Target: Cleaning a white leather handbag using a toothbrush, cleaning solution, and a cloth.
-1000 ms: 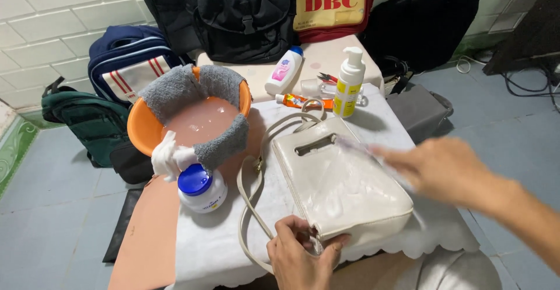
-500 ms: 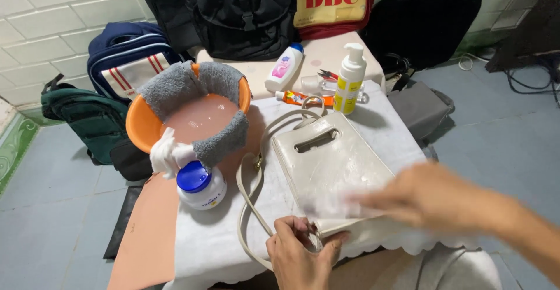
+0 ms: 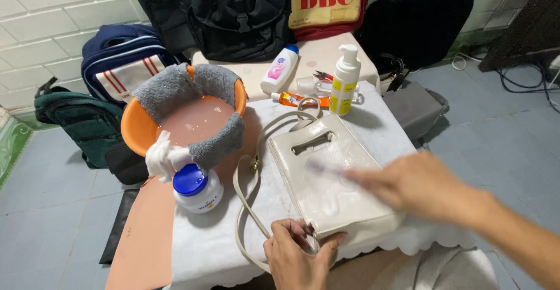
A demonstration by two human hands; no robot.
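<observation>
Left hand (image 3: 297,255) pinches the near corner of the white bag (image 3: 329,176), which lies flat on the cloth-covered table (image 3: 204,249). Right hand (image 3: 420,185), blurred, hovers over the bag gripping a thin brush-like tool (image 3: 324,167); exact grip cannot be told. Beyond: blue-lidded jar (image 3: 197,188), orange basin (image 3: 137,135) draped with a grey towel (image 3: 169,86), pump bottle (image 3: 344,83).

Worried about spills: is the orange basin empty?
No, the orange basin holds cloudy pinkish water, with a grey towel draped over its rim.
</observation>
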